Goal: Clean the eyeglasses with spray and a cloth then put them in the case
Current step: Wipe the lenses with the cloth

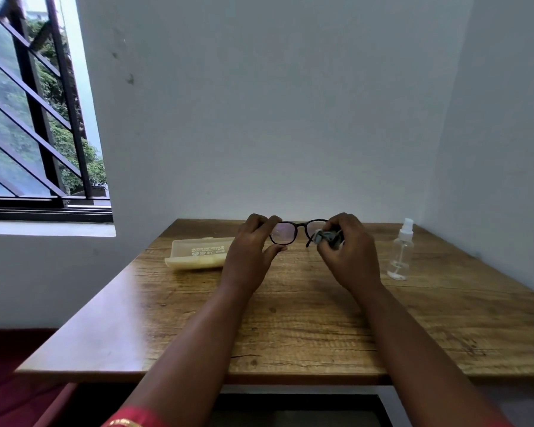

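My fingers [267, 224] hover over a wooden table [290, 318]: left hand [250, 251] pinching the eyeglasses [290, 234] by one lens rim, right hand [349, 251] pressing a grey cloth [326, 237] on the other. Left of them lies the case [198, 254], right stands the spray bottle [400, 251].

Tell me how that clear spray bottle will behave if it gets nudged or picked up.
The spray bottle looks nearly empty, so it is probably very light. Standing tall and narrow on the table, it would likely tip easily. Once on its side, its round body might roll.
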